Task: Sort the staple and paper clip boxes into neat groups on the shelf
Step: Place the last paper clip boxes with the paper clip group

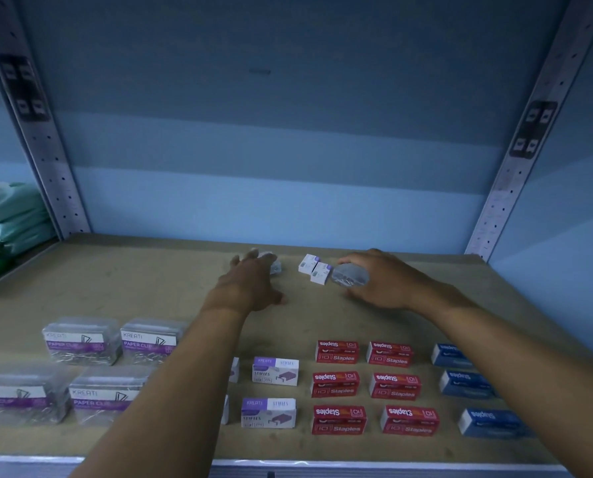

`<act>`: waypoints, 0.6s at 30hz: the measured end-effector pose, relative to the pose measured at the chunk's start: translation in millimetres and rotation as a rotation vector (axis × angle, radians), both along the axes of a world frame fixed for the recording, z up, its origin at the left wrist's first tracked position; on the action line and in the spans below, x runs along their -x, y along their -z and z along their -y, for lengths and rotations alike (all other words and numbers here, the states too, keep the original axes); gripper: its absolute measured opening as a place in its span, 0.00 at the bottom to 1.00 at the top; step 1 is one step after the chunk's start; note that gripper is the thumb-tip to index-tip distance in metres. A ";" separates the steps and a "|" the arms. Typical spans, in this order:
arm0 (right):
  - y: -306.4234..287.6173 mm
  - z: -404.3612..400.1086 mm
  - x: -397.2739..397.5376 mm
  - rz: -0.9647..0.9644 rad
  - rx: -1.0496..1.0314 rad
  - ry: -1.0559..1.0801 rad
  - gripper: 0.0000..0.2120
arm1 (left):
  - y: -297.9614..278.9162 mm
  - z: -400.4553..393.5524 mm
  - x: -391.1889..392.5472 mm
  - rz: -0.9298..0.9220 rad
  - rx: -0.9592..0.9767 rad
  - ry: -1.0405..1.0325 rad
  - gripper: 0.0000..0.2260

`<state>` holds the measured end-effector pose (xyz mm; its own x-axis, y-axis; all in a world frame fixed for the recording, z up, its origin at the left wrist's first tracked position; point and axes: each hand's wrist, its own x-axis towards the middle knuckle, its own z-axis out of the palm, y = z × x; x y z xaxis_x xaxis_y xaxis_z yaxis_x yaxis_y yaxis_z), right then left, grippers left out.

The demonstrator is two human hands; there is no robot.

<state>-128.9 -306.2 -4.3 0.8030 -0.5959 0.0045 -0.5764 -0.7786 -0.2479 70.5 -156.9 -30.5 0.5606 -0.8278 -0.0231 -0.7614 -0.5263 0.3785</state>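
Brown board makes up the shelf (150, 281), and the boxes lie on it in rows near the front edge. At the front left sit four clear clip boxes (81, 341) with purple labels, two behind two. Right of them, partly hidden by the left forearm, are white staple boxes (276, 370) with purple print; two show in full, one behind the other. Next come six red boxes (336, 384) in two columns of three, and then three blue boxes (466, 382) in a single column at the right.

Farther back, well apart from the rows, both hands reach in. The left hand (250, 281) is spread, its fingers straight and laid over a small clear box (276, 267) of which only one edge shows; I cannot tell whether it presses down or just touches. The right hand (381, 281) has its grip curled round a round clear tub (350, 277) of clips, thumb and fingers on its rim. Just left of the tub, touching it or nearly so, two small white boxes (314, 269) lie side by side at a slant between the hands.

Beyond the left upright lies a stack of green packets (8, 219) in the next bay.
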 end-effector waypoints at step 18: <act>19.7 -1.2 4.4 0.081 0.031 -0.014 0.21 | -10.6 -14.5 16.4 0.070 0.140 0.040 0.18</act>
